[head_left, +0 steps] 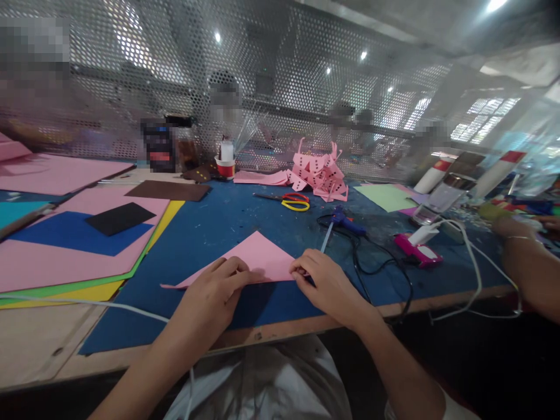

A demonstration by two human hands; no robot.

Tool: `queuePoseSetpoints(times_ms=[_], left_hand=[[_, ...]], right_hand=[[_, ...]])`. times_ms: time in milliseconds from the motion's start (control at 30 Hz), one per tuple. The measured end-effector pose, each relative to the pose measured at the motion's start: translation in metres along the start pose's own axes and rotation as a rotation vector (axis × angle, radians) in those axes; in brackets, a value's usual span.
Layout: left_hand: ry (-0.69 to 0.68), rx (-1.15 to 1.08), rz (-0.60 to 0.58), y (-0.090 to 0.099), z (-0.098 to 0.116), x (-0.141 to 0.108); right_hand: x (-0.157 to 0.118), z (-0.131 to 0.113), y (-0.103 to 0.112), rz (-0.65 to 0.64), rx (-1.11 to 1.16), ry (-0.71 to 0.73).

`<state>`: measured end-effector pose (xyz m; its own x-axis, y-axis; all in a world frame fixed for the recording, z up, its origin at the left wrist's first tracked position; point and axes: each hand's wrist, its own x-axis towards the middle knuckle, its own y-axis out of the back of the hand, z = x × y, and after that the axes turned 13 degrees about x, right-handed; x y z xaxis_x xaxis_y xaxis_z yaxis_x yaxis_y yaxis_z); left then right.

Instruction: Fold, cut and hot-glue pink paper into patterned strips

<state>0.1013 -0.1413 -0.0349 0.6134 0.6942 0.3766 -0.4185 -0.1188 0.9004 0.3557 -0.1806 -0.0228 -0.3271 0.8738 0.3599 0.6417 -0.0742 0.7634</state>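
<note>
A pink paper triangle [262, 255] lies on the blue table mat [210, 224] in front of me, its peak pointing away and its near edge slightly rolled. My left hand [219, 291] rests on its left part, with the fingers together and pressing the near edge. The right corner is pinched between the thumb and fingers of my right hand [324, 283]. Just behind that hand lies a blue glue gun [345, 221] with a pale stick beside it. Scissors [295, 201] with red and yellow handles are farther back.
Stacked coloured sheets [100, 262] lie at the left. Cut pink pieces [317, 175] and a paper cup [226, 166] stand near the mesh screen. Black and white cables, a magenta device [417, 251] and a clear jar [441, 201] are at the right, beside another person's arm [529, 262].
</note>
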Motion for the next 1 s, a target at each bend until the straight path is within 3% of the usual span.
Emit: queuePoseSetpoints(times_ms=[333,467,600,1000], left_hand=[[-0.055,0.34,-0.022,0.003,0.013,-0.006],[-0.056,0.462,0.034,0.002,0.026,-0.014],[-0.045,0.455,0.077,-0.002,0.034,-0.019],[-0.024,0.38,0.017,-0.007,0.03,-0.025]], right_hand=[[0.0,0.0,-0.001,0.006,-0.002,-0.006],[0.001,0.0,0.0,0.002,-0.006,-0.006],[0.0,-0.001,0.0,0.01,0.003,-0.007],[0.0,-0.002,0.0,0.006,0.0,-0.011]])
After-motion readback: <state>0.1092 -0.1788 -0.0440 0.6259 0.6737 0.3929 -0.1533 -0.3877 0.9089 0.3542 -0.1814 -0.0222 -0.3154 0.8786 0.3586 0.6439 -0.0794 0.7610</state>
